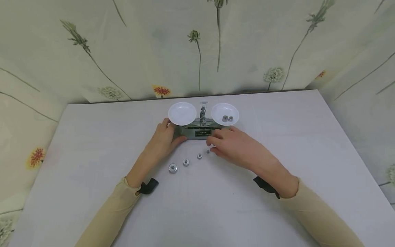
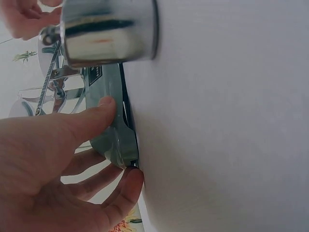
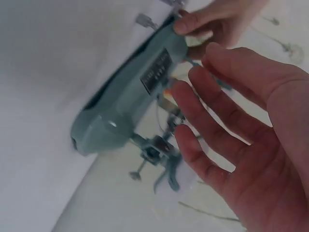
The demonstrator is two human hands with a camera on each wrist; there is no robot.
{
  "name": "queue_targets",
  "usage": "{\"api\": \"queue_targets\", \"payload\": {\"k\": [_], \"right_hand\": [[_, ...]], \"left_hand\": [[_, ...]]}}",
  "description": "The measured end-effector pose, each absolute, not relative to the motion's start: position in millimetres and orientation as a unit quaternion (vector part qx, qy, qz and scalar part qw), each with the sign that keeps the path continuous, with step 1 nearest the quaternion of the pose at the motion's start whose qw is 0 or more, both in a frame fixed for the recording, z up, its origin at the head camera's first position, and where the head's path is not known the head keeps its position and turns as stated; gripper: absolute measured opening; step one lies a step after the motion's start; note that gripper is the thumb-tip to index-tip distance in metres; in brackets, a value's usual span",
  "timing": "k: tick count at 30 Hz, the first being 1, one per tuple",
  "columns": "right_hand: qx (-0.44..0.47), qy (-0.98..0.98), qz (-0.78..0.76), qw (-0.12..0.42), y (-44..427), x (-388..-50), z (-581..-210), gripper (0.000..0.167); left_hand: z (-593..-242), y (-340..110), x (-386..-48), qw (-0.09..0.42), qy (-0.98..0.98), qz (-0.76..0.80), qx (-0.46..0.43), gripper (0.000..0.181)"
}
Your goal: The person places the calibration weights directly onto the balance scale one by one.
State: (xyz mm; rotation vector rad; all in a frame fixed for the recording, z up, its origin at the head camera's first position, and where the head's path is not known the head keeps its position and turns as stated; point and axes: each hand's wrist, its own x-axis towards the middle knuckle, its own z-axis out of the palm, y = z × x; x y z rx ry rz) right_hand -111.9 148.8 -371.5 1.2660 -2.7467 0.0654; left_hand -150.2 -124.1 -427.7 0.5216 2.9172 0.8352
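Note:
A green balance scale [image 1: 190, 133] with two white pans stands near the table's far side. My left hand [image 1: 162, 137] grips the left end of its base; in the left wrist view the thumb lies on the front and the fingers reach round the end. My right hand [image 1: 237, 147] hovers before the base's right half, its loosely bent fingers [image 3: 207, 116] holding nothing in the right wrist view. Two metal weights [image 1: 225, 118] sit in the right pan [image 1: 218, 111], while the left pan [image 1: 182, 113] is bare. Close to my right fingertips stands a tiny weight [image 1: 208, 151].
Larger weights form a slanting row before the scale: a big one [image 1: 172, 168], a middle one [image 1: 186, 162] and a smaller one [image 1: 199, 156]. A white cloth covers the table [image 1: 216, 212]. Behind its far edge hangs a flower-patterned curtain [image 1: 172, 58].

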Motion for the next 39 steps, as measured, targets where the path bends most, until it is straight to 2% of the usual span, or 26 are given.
{"api": "queue_targets", "payload": {"k": [13, 22, 31, 39], "right_hand": [[0.419, -0.907, 0.021, 0.033, 140.4, -114.6, -402.2, 0.02], [0.418, -0.908, -0.001, 0.045, 136.4, -113.9, -408.0, 0.018], [0.388, -0.921, 0.026, 0.025, 132.1, -112.5, -409.0, 0.019], [0.381, -0.924, 0.026, 0.028, 131.6, -110.7, -409.1, 0.017]], "left_hand": [[-427.6, -124.1, -149.7, 0.027, 0.946, 0.272, 0.172, 0.075], [-427.5, -124.5, -150.2, 0.026, 0.947, 0.271, 0.173, 0.075], [-427.8, -125.1, -150.0, 0.027, 0.946, 0.271, 0.173, 0.075], [-428.4, -123.5, -151.3, 0.026, 0.947, 0.27, 0.171, 0.074]]}}
